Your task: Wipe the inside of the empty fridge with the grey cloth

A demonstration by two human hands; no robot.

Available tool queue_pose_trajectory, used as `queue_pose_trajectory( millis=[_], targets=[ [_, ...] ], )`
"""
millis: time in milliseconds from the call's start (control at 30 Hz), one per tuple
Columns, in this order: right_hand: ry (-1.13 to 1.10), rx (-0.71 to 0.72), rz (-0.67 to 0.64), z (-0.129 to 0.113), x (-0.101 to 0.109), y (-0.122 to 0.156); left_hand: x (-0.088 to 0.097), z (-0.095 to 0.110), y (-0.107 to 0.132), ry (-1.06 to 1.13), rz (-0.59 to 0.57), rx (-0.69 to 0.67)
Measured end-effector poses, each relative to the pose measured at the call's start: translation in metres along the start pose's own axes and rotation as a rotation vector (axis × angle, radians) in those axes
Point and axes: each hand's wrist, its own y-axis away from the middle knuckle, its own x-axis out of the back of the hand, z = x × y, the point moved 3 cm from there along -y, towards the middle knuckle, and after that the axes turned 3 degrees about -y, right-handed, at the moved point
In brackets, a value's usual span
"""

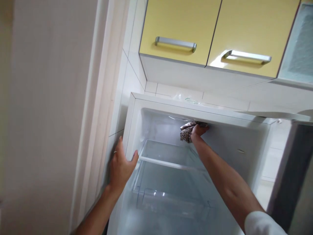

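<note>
A white refrigerator (128, 122) stands open in front of me. My right hand (198, 130) reaches inside, up near the ceiling of the compartment, with its fingers closed on a brown patterned cloth (186, 133). Part of that cloth is hidden behind the hand. At the fridge's left edge, my left hand (122, 164) rests around the frame, thumb apart from the fingers and a ring on one finger. Just right of it lies the upper glass shelf (166, 153).
A lower shelf (168, 178) and a clear drawer (166, 200) sit further down inside. Overhead hang yellow cabinets (181, 26) with metal handles. A plastic bag (188, 99) lies on the fridge top. A pale door frame (97, 98) borders the left, and the dark fridge door (288, 163) stands right.
</note>
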Motion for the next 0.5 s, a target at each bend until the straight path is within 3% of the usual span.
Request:
queue_pose_trajectory(
  millis=[267,500],
  targets=[
    [0.027,-0.048,-0.054,0.057,-0.05,-0.031,0.002,-0.004,0.004,0.03,0.111,-0.036],
    [-0.019,-0.084,-0.042,0.072,-0.072,-0.016,0.002,-0.003,0.005,-0.044,0.129,-0.035]
  ],
)
